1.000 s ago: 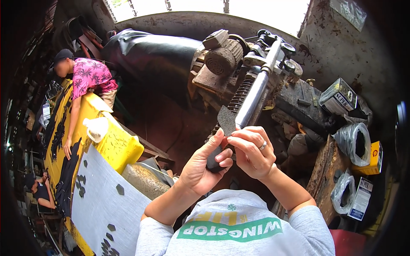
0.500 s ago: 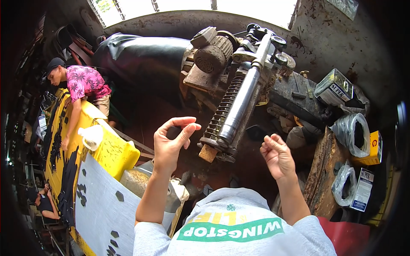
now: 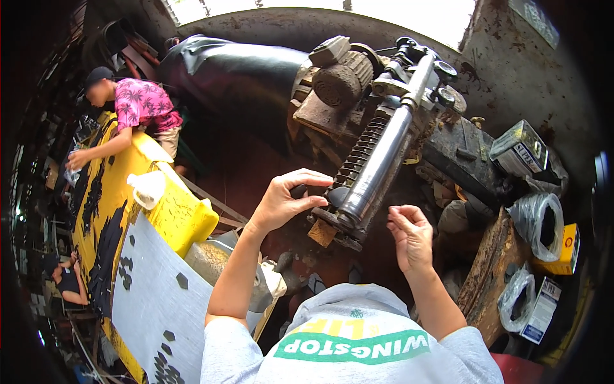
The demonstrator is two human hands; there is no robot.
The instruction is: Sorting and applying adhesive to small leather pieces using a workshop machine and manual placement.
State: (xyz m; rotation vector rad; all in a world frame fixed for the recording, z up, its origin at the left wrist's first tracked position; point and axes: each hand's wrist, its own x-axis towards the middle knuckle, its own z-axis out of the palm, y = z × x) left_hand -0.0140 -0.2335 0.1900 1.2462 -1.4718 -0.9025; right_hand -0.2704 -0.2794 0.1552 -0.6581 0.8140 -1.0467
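Note:
A rusty machine with a long grey cylinder (image 3: 377, 163) and a black finned part (image 3: 358, 153) slopes down toward me from an old motor (image 3: 336, 80). My left hand (image 3: 284, 201) is at the lower end of the finned part, thumb and fingers curled round its dark edge. Just right of the cylinder's lower flange (image 3: 336, 224), my right hand (image 3: 409, 233) hovers with loosely bent fingers, holding nothing and clear of the metal.
A yellow and black panel (image 3: 166, 205) with a grey sheet (image 3: 153, 288) lies at left; a person in a pink shirt (image 3: 144, 105) leans over it. Boxes (image 3: 521, 150), plastic-wrapped rolls (image 3: 540, 224) and a rusty plank (image 3: 492, 275) crowd the right. Another person (image 3: 67, 285) sits at far left.
A second ago both hands were together on a dark part below the cylinder. They then came apart and opened. Now the left hand has moved right onto the finned part's end.

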